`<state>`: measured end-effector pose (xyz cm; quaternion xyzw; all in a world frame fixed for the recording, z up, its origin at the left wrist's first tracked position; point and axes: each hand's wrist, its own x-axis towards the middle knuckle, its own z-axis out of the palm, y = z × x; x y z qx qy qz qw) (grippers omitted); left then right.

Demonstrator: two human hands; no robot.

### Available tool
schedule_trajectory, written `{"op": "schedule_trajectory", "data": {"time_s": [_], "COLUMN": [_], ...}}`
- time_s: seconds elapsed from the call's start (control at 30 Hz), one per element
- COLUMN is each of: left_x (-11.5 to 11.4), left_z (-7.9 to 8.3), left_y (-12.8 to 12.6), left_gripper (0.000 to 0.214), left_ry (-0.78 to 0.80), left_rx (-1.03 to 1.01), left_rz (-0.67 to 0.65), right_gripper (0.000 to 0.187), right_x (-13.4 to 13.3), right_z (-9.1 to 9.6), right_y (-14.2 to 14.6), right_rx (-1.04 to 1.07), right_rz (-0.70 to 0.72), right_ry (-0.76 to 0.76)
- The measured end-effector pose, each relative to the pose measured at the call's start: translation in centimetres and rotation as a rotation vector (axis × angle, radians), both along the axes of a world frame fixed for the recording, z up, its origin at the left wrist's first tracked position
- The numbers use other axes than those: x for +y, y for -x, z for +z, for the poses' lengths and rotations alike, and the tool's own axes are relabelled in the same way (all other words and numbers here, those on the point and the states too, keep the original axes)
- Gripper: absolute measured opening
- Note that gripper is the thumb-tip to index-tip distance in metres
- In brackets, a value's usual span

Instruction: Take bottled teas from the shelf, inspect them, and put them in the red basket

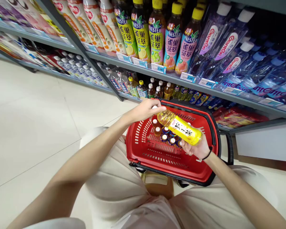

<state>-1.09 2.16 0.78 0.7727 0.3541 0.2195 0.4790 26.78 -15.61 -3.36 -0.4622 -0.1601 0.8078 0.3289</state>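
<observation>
Over the red shopping basket (195, 170) I hold a yellow-labelled drink bottle (184, 129) lying slantwise, its neck to the left. My right hand (197, 148) cups the base from below, fingers wrapped round it. At the other end, my left hand (146, 110) is closed about the white cap, which its fingers partly hide. Inside the basket, under the bottle, several small bottles (164, 137) with white caps stand upright. Some of them are covered by the held bottle.
The basket stands on the pale tiled floor (33, 117) between my knees. Just beyond it a grey shelf (143, 66) carries NESTEA bottles (157, 41) and large clear Ganten bottles (228, 44). Small drinks (159, 90) fill the lower level.
</observation>
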Motion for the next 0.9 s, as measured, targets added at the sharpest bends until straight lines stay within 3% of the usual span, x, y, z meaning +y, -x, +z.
{"op": "schedule_trajectory", "data": {"time_s": [0.1, 0.2, 0.4, 0.5, 0.6, 0.73, 0.8, 0.9], "left_x": [-0.7, -1.3, -1.9, -2.1, -1.9, -1.2, -0.9, -0.7], "left_z": [0.2, 0.5, 1.7, 1.4, -0.2, -3.8, -5.8, -8.5], "left_y": [0.0, 0.3, 1.5, 1.9, 1.9, 1.5, 1.1, 0.2], "left_gripper": [0.053, 0.049, 0.034, 0.028, 0.024, 0.019, 0.031, 0.05], "left_ry": [-0.063, -0.066, 0.008, -0.042, -0.186, -0.315, -0.3, -0.22], "left_rx": [0.019, 0.054, 0.025, 0.128, 0.339, 0.778, 1.0, 1.127], "left_rz": [0.016, 0.003, 0.0, -0.072, -0.19, -0.353, -0.439, -0.477], "right_gripper": [0.059, 0.048, 0.027, 0.017, 0.011, 0.015, 0.017, 0.019], "right_x": [0.6, 1.4, 2.0, 2.0, 2.0, 1.9, 1.7, 1.5], "right_z": [-0.2, -0.6, -1.9, -2.5, -3.1, -3.3, -3.1, -2.7], "right_y": [0.3, 0.7, 1.8, 1.6, 1.2, 1.3, 1.4, 1.4], "right_rx": [-0.053, -0.12, -0.298, -0.391, -0.456, -0.628, -0.687, -0.747], "right_rz": [-0.093, -0.095, 0.104, 0.215, 0.319, 0.621, 0.76, 0.899], "right_ry": [0.01, 0.068, -0.006, -0.066, -0.098, -0.148, -0.175, -0.209]}}
